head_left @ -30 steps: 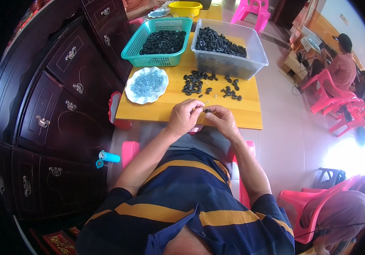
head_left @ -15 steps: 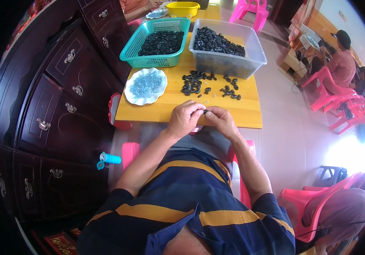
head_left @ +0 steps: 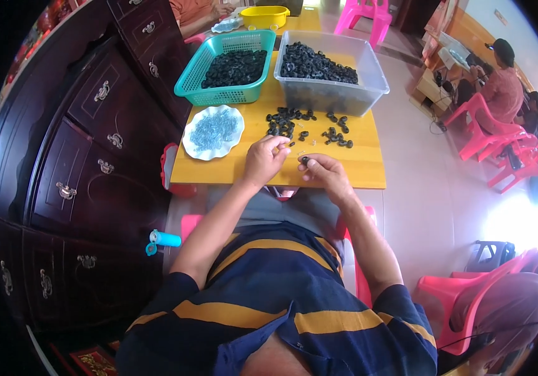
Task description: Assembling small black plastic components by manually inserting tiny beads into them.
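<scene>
At the near edge of the yellow counter (head_left: pixel 356 172) the person's two hands work close together. The left hand (head_left: pixel 264 160) has its fingers curled in narrow around something small and pale, too tiny to make out. The right hand (head_left: pixel 323 172) pinches a small black ring (head_left: pixel 305 160) between thumb and forefinger, just above the counter's near edge.

Beyond the hands, toward the middle of the counter, lies a loose scatter of black rings (head_left: pixel 300 125), some in a clump on the left, some spread to the right. A white scalloped plate (head_left: pixel 214 132) near the left edge carries a heap of pale blue pieces. At the far side stand a teal basket (head_left: pixel 226 69) and, just beside it on the right, a clear plastic bin (head_left: pixel 331 75), both piled with dark rings.

Judging by those heaps, the work looks far from finished: the bin is full almost to the rim and the plate of blue pieces is well stocked. I cannot tell which container takes the finished pieces.

A dark wooden cabinet (head_left: pixel 81 144) stands along the left, and pink plastic chairs (head_left: pixel 488 135) sit off to the right.
</scene>
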Motion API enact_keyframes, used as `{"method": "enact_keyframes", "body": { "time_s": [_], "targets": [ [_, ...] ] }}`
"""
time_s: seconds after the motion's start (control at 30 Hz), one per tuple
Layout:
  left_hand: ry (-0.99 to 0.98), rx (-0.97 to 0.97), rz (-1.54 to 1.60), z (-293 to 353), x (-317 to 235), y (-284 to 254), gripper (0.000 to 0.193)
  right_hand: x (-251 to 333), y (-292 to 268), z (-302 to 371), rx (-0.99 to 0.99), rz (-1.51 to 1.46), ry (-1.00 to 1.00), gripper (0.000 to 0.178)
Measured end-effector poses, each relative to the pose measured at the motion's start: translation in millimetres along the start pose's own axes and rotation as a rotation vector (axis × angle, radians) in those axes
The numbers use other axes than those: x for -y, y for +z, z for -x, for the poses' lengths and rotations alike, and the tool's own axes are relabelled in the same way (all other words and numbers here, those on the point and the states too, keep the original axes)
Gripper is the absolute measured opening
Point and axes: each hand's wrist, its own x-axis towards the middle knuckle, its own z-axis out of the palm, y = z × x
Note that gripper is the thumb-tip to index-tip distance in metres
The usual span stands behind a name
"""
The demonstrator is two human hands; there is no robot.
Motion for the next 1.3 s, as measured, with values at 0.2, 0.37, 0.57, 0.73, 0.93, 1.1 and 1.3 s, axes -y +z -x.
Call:
{"method": "enact_keyframes", "body": {
  "time_s": [0.2,0.37,0.57,0.73,0.93,1.1,1.3],
  "targets": [
    [0.082,0.013,-0.282,-12,13,14,0.015,-2,-4,-3,-0.081,-0.034,-0.049,0.024],
    [0.008,0.028,-0.408,-15,21,25,0.013,-4,-3,-4,-0.071,-0.058,-0.081,0.019],
    [0.041,0.017,-0.399,-16,24,26,0.006,-3,1,-3,-0.060,-0.048,-0.078,0.017],
    [-0.072,0.023,-0.048,-1,4,17,0.004,-8,-2,-4,-0.061,-0.079,-0.063,0.016],
    [-0.333,0.026,0.492,19,-17,9,0.005,-8,2,-4,-0.020,-0.046,-0.066,0.017],
    [-0.216,0.053,0.431,22,-35,5,0.007,-7,4,-3,0.006,-0.054,-0.057,0.016],
    [-0.196,0.065,0.325,23,-40,2,0.007,-9,3,-4,0.023,-0.047,-0.095,0.016]
  ]
}}
